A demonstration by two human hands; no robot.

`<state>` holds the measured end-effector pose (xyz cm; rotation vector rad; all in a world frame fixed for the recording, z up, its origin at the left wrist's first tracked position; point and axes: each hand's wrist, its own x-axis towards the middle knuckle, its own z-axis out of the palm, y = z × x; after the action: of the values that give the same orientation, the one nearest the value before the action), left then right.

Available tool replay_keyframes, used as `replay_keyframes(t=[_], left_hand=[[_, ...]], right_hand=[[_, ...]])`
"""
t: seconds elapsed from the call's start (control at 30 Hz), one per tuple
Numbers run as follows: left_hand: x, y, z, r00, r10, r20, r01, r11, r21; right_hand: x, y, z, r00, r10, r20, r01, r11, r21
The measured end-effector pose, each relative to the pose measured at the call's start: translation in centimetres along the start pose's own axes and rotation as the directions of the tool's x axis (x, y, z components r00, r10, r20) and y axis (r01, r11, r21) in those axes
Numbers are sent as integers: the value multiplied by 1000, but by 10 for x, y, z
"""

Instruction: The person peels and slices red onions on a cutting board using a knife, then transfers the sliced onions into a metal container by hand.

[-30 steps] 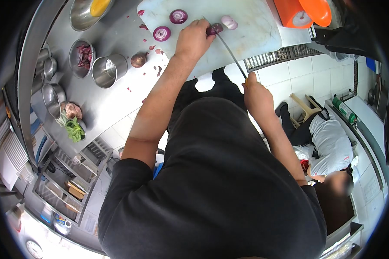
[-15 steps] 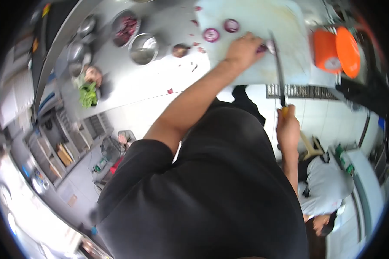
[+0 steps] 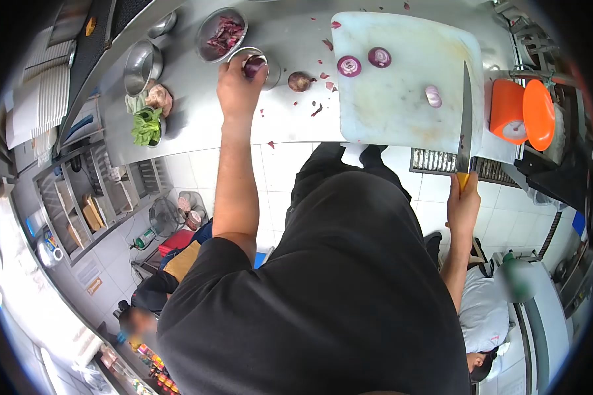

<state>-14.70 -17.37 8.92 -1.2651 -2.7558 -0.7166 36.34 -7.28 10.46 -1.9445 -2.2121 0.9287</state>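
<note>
One onion piece (image 3: 254, 66) had been carried off the board (image 3: 395, 122) to the mouth of the cup (image 3: 271, 74), where it was held in the left hand (image 3: 236, 89). The knife (image 3: 466, 115) was gripped by its handle in the right hand (image 3: 463, 205), so cutting was judged paused; two slices (image 3: 379, 57) and a pale piece (image 3: 433, 97) were left on the board.

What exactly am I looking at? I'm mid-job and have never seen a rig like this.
No machine here: a person works bare-handed, filmed by one camera worn on the head, looking forward and down. The left hand holds a purple onion piece at the opening of a metal cup. The right hand grips a knife by its yellow handle. On the metal table are a cutting board bearing cut onion, a brownish onion, and a bowl of purple scraps.
</note>
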Motion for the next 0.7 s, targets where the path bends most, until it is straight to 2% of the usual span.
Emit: replay_keyframes(t=[0.03,0.23,0.27,0.37,0.5,0.53,0.57,0.63,0.7], left_hand=[[-1,-9,-1,1000,-15,26,14,998,59],[-22,-25,5,968,-87,236,85,996,17],[-26,-32,12,974,4,228,-1,1000,-13],[-32,-19,19,977,25,213,-38,997,60],[-36,-18,32,963,134,235,-132,991,-22],[-32,-18,33,964,190,186,-188,982,-29],[-33,-10,33,962,241,132,-238,971,-32],[-29,35,16,989,139,49,-135,988,-75],[-29,82,23,970,233,71,-217,959,-184]], right_hand=[[0,0,1,1000,-11,0,11,1000,0],[-3,7,6,1000,14,-20,-14,1000,17],[-3,12,7,1000,27,-10,-27,1000,8],[-3,21,7,998,58,-12,-58,998,-11],[-4,45,24,997,41,-66,-42,999,-6],[-4,45,26,996,86,1,-86,996,16],[-6,49,29,999,43,5,-43,999,-10],[-14,30,26,998,59,16,-59,998,4],[-17,20,29,991,118,67,-120,992,26]])
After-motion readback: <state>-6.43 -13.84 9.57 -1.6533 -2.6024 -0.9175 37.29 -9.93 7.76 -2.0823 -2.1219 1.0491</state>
